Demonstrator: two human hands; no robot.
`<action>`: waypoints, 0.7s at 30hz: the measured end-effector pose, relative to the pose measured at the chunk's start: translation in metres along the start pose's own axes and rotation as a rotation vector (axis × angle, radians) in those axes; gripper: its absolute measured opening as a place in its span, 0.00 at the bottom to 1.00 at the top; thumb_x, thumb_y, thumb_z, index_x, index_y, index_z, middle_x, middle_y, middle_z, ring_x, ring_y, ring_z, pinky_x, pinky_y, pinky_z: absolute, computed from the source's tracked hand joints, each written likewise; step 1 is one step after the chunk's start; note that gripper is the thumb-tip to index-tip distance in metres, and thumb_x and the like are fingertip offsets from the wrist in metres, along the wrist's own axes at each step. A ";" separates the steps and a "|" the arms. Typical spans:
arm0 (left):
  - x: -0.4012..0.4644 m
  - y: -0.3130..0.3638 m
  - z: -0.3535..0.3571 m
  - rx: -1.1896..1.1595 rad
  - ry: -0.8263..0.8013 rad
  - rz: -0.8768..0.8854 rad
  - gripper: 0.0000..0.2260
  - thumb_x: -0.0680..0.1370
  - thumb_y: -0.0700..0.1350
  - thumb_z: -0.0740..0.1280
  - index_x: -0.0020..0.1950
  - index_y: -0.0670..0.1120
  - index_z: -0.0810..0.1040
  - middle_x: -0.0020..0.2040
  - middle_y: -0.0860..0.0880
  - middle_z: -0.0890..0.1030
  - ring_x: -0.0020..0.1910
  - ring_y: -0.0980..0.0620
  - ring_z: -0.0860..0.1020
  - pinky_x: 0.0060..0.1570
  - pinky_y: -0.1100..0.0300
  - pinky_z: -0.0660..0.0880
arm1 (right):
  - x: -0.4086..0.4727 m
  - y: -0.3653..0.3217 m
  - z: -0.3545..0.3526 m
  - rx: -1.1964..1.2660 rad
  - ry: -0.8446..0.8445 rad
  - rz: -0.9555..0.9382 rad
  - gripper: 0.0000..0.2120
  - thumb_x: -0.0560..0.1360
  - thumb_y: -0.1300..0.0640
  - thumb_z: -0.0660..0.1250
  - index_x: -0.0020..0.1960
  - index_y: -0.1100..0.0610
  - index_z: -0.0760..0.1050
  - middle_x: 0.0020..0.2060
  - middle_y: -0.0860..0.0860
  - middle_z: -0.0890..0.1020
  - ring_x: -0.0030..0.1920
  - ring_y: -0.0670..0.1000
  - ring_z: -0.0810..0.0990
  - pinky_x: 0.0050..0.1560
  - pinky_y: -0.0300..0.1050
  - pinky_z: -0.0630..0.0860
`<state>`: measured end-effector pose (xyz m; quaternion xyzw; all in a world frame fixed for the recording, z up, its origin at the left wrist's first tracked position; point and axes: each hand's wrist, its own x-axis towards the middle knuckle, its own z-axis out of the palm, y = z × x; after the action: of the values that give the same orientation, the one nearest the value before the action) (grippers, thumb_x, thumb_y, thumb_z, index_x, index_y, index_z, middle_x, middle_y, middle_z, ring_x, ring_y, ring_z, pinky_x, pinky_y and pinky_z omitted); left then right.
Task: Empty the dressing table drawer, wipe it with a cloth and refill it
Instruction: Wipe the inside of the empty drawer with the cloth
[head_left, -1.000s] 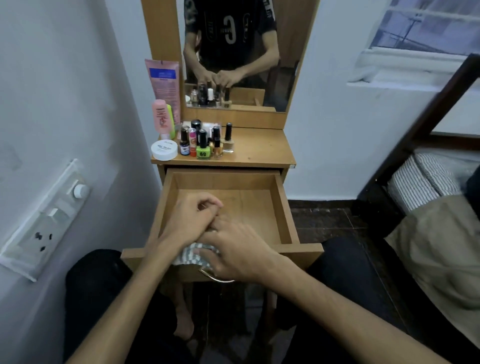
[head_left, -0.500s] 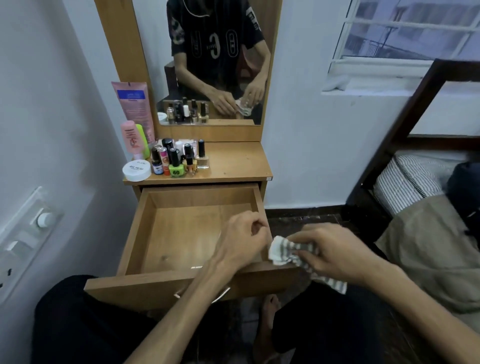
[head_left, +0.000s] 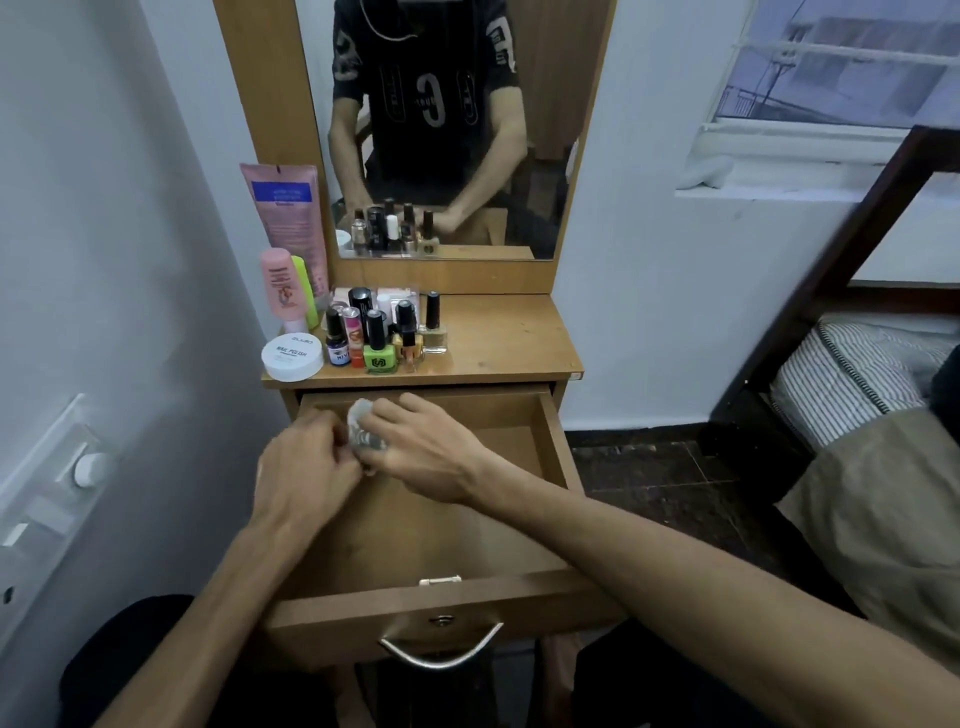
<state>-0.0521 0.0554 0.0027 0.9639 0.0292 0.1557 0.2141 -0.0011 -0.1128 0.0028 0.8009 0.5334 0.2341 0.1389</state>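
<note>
Since the earlier frame both hands and the cloth (head_left: 363, 434) moved from the drawer (head_left: 550, 452) front-right corner to its back-left. Left hand (head_left: 306, 475) pinched the cloth; right hand (head_left: 431, 452) clamped it, likely bunching before wiping. Drawer was emptied, bottles (head_left: 382, 340) parked on the bench (head_left: 504, 338) above. Cloth mostly hidden, blurred.

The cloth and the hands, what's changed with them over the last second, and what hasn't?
The cloth went from the drawer's front edge, out past its right side, and now sits in the back left of the drawer. The right hand carried it there; the left hand, apart from it half a second ago, now meets it again. The bottles on top stayed put and the drawer stayed open.
</note>
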 end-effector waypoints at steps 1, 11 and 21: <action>0.001 -0.005 0.001 -0.015 0.027 -0.003 0.03 0.71 0.38 0.68 0.44 0.44 0.77 0.43 0.44 0.79 0.39 0.42 0.78 0.38 0.50 0.75 | 0.008 0.001 0.007 -0.048 -0.002 -0.035 0.20 0.76 0.62 0.54 0.56 0.58 0.83 0.58 0.59 0.81 0.58 0.59 0.76 0.52 0.53 0.71; -0.008 -0.006 0.017 0.093 -0.084 0.239 0.07 0.71 0.41 0.70 0.47 0.46 0.76 0.48 0.49 0.76 0.37 0.46 0.77 0.33 0.56 0.70 | -0.017 0.031 0.021 -0.108 -0.218 0.008 0.14 0.78 0.54 0.70 0.63 0.52 0.82 0.73 0.55 0.75 0.69 0.58 0.72 0.62 0.53 0.73; -0.012 -0.008 0.018 0.132 -0.220 0.285 0.10 0.72 0.41 0.68 0.52 0.46 0.80 0.51 0.49 0.78 0.45 0.47 0.80 0.41 0.53 0.79 | -0.099 0.056 -0.018 0.199 -0.246 0.764 0.06 0.77 0.56 0.67 0.50 0.54 0.82 0.49 0.52 0.85 0.54 0.56 0.80 0.42 0.48 0.71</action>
<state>-0.0576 0.0538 -0.0198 0.9814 -0.1210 0.0758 0.1281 0.0017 -0.2267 0.0222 0.9728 0.1969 0.1187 0.0267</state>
